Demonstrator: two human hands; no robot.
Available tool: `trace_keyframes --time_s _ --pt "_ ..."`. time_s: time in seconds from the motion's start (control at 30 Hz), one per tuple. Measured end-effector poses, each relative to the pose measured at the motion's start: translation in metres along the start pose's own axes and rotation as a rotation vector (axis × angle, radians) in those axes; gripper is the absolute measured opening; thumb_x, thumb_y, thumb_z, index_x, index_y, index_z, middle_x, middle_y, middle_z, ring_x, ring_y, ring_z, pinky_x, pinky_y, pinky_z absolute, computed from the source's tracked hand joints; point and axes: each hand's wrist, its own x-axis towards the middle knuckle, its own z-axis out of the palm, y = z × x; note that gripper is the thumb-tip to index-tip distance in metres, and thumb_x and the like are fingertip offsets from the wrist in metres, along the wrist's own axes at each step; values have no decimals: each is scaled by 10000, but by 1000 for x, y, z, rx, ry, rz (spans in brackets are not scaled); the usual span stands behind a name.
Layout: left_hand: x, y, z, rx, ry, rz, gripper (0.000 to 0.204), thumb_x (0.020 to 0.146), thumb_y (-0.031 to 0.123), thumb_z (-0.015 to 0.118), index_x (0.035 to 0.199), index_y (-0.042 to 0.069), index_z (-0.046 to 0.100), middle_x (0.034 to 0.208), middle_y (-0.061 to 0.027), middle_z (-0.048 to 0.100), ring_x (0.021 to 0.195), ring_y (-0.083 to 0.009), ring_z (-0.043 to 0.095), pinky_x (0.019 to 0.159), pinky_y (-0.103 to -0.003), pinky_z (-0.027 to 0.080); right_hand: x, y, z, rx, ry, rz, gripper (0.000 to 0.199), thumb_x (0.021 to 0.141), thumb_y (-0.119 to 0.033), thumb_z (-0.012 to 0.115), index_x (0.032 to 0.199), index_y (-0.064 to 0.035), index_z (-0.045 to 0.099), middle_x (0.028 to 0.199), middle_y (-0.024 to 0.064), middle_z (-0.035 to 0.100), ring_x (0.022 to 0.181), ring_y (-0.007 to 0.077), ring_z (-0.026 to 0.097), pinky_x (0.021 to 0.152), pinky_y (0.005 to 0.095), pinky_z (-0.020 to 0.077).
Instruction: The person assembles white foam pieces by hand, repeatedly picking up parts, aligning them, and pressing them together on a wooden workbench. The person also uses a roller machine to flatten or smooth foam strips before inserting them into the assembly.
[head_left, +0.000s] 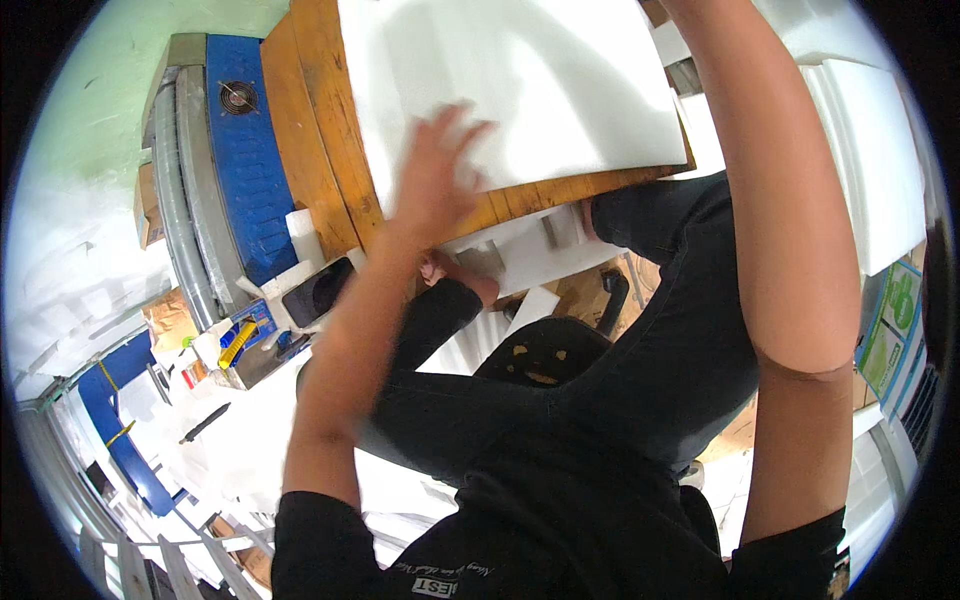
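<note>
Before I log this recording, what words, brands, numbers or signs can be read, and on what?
Black shirt: white lettering on the front; wording not copied out.
Green and white package: print, too small to read.
Nothing else is clear enough to read.

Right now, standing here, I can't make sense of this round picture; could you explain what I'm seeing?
There is no machine with arms here, just a person with bare hands. A wide camera on the person's head looks down, so straight edges bend near the rim. A white sheet lies on a wooden table. The left hand, blurred, is over the sheet with its fingers spread; it seems to hold nothing, and I can't tell whether it touches. The right arm runs out at the top, so the right hand is hidden. Off to the left are what look like a phone and a dark pen.
</note>
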Motion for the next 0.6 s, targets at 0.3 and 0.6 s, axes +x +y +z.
trace_keyframes --time_s 0.3,0.6 --pt "29 79 97 23 -55 -38 692 910 136 710 1517 391 498 1671 -73 295 1575 -427 183 1087 -899 128 -2 -3 -23 725 -200 265 1177 728 -336 839 1569 169 188 1406 388 503 1295 413 556 1032 433 501" --pt "8 -112 9 297 -199 -118 454 849 134 734 1279 277 708 1570 -65 489 1527 -307 362 1188 -639 301 13 8 -18 796 -132 379 1056 783 -280 851 1528 161 247 1297 303 582 1115 314 659 906 366 570"
